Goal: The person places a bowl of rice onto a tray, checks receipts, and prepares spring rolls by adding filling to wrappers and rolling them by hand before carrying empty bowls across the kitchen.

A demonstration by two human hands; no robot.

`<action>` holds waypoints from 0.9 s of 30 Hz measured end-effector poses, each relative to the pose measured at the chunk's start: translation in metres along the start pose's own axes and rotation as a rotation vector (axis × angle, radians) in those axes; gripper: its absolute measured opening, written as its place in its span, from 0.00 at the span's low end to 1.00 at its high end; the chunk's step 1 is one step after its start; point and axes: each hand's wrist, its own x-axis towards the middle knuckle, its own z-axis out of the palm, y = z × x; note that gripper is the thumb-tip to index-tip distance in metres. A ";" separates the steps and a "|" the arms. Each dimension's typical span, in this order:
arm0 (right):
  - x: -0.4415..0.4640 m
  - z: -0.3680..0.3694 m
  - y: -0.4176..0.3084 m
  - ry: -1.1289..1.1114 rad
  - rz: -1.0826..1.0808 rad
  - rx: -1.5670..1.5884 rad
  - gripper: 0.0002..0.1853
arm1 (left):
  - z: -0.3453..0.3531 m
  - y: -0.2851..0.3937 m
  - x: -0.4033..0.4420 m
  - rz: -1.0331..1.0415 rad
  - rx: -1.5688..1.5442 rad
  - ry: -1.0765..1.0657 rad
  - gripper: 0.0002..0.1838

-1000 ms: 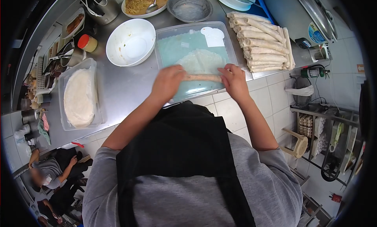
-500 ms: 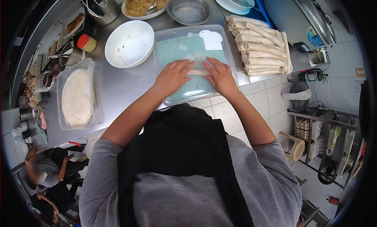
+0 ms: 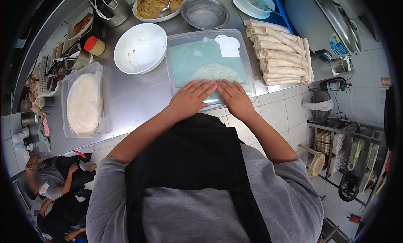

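Fingers (image 3: 201, 89) touch one wrapper (image 3: 216, 72); a clear tub (image 3: 65, 106) holds pale sheets (image 3: 84, 104).

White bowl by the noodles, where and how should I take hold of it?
Probably pinch the white bowl by its near rim, coming from your side with the left grip, the nearer one. It opens upward, so that rim shows fully; the noodle dish sits close behind and the plastic tray close on its right.

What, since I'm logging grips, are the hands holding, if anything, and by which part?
Nothing is visibly gripped: left hand and right hand are palm-down, fingers extended, at the near side of the spring roll wrapper. What lies beneath is hidden.
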 end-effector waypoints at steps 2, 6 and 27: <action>0.005 0.000 0.002 -0.001 0.023 0.021 0.27 | 0.007 -0.009 0.003 -0.012 -0.017 -0.070 0.39; 0.030 0.007 0.019 -0.013 0.063 -0.031 0.30 | 0.014 -0.038 0.027 -0.056 0.082 -0.061 0.40; 0.039 0.005 0.015 0.043 0.155 -0.010 0.32 | 0.019 -0.025 0.041 -0.143 0.054 0.033 0.36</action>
